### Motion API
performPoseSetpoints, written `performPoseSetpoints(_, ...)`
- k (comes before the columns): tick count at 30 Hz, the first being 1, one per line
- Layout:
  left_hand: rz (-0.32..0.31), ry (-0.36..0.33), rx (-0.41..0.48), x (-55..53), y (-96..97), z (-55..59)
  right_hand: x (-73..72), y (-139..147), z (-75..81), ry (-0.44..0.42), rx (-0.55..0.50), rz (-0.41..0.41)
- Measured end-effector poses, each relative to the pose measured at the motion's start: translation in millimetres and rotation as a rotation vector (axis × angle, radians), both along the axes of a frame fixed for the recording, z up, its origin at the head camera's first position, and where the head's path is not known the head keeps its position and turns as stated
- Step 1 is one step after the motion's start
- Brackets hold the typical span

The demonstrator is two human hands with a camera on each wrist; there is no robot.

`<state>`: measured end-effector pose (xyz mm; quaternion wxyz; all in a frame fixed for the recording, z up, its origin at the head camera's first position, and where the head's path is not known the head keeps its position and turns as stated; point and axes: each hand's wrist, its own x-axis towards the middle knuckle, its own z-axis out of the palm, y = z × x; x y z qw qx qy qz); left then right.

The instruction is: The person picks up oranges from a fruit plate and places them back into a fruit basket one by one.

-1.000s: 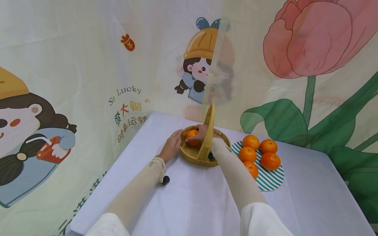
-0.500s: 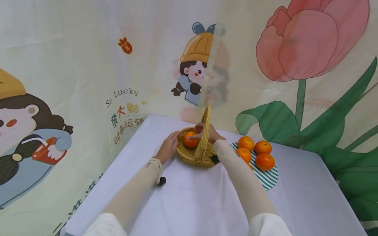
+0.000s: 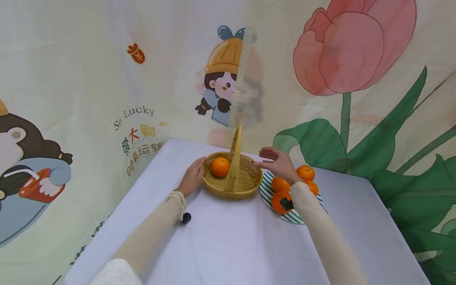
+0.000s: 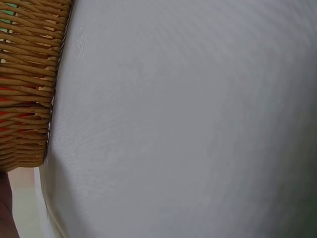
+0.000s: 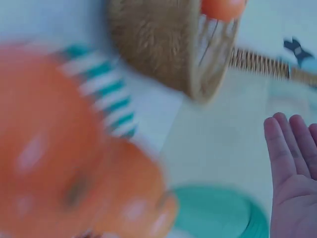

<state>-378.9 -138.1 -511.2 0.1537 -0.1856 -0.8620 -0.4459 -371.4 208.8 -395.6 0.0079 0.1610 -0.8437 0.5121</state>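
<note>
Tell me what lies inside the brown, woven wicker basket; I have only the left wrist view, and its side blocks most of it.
Observer: A single glossy, round orange fruit lies in the basket.
Operator: Report what the right hand holds.
Observer: The right hand holds nothing; its palm shows bare.
Operator: Find me any more fruit.
Observer: Several more orange fruits lie on a round, green-and-white striped disc.

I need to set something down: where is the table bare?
Bare: the table between the sleeves in front of the basket, and right of the right sleeve. Crowded: the striped disc with its oranges, near the right hand; and the basket's left side, beside the left hand.
</note>
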Motion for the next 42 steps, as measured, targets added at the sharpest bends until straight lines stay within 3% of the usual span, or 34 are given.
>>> performPoseSetpoints(7,0.012,-0.002,0.011,4.4,-10.5,5.3,30.7,74,-18.5,-0.016,-0.093,-0.134)
performPoseSetpoints(13,-0.005,-0.012,0.013,3.0,-11.9,2.7,52.8,132,-44.4,0.036,-0.029,-0.296)
performPoseSetpoints(18,0.001,-0.021,0.024,2.3,-10.3,-2.2,62.3,162,-64.9,0.042,0.000,-0.386)
performPoseSetpoints(24,-0.015,-0.026,0.062,3.2,-3.5,-2.6,67.4,177,-86.0,-0.084,-0.002,-0.448)
performPoseSetpoints(30,-0.012,-0.008,0.043,2.1,1.2,-6.7,68.1,179,-104.6,-0.176,0.015,-0.484)
performPoseSetpoints(42,0.004,-0.038,0.042,2.2,2.8,-0.6,50.7,180,-117.4,-0.204,0.069,-0.458)
